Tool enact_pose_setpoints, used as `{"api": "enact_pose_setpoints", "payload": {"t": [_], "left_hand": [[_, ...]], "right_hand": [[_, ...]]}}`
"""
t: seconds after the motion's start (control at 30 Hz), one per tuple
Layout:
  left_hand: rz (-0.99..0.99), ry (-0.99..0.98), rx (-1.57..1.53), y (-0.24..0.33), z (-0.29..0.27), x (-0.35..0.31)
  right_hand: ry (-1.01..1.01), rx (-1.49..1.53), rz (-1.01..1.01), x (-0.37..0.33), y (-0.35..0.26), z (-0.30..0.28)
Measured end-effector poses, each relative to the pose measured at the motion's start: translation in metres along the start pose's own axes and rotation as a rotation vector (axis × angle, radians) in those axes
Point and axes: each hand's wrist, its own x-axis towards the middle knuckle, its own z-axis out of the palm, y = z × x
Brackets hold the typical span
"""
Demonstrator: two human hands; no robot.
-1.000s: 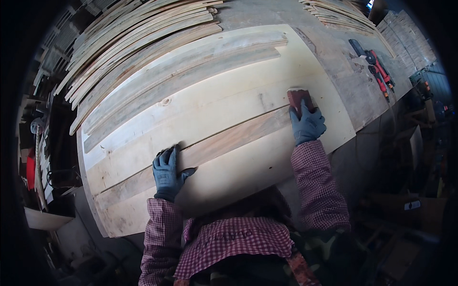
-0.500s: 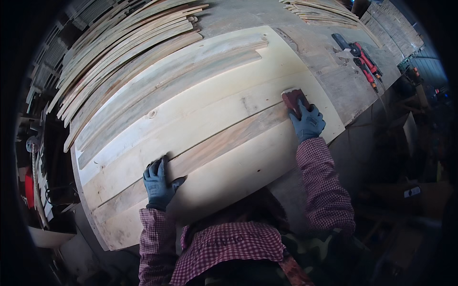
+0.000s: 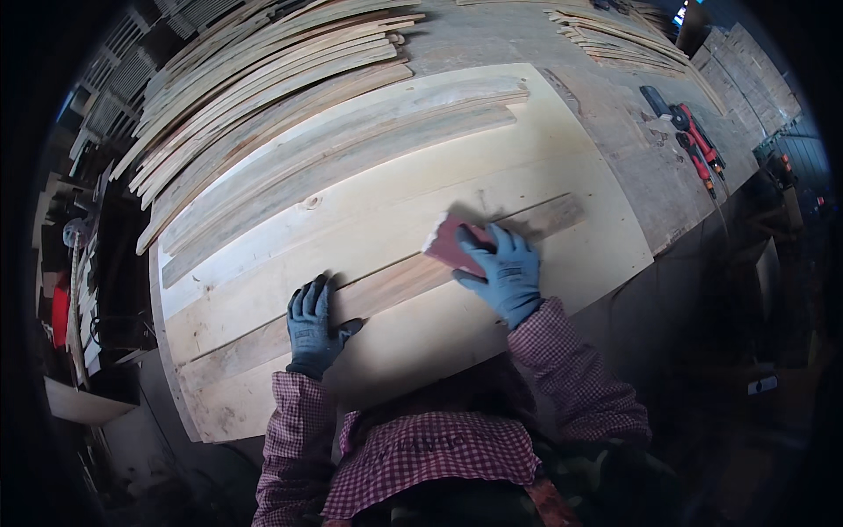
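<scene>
A narrow wooden plank (image 3: pixel 399 285) lies lengthwise on a wide pale wooden board (image 3: pixel 457 321). My left hand (image 3: pixel 313 329), in a blue-grey glove, rests on the plank toward its left part, thumb spread toward the near edge. Over the plank's right half, my gloved right hand (image 3: pixel 509 277) is closed on a piece of reddish-brown sandpaper (image 3: pixel 452 244) with a pale, ragged left edge. Whether the paper is wrapped round a block cannot be made out. Farther back on the board, two more weathered planks (image 3: pixel 351 140) lie side by side.
A stack of long thin planks (image 3: pixel 272 83) covers the back left of the workbench (image 3: pixel 474 35). Another plank pile (image 3: pixel 619 44) lies at the far right. Red-and-black power tools (image 3: pixel 694 145) with a cord sit near the bench's right edge.
My right hand has moved left along the plank with the sandpaper, from near its right end toward the middle. My left hand keeps its place on the plank; the whole view has shifted slightly.
</scene>
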Motion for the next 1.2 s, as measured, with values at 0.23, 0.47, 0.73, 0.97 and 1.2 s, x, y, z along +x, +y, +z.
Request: {"api": "enact_pose_setpoints", "payload": {"t": [0.23,0.47,0.73,0.97,1.2], "left_hand": [[-0.048,0.003,-0.276,0.007,-0.012,0.005],[-0.210,0.304,-0.613,-0.004,0.004,-0.011],[-0.470,-0.001,-0.259,0.091,-0.046,0.014],[-0.455,-0.227,-0.134,0.119,-0.005,0.052],[-0.647,0.045,0.128,-0.025,-0.047,-0.037]], "right_hand": [[-0.171,-0.322,0.903,0.009,0.163,-0.009],[-0.132,0.027,-0.134,0.004,-0.158,0.017],[0.007,0.416,-0.038,0.066,-0.072,0.065],[-0.045,-0.132,-0.180,0.065,-0.038,0.104],[-0.030,-0.110,-0.167,0.061,-0.044,0.098]]}}
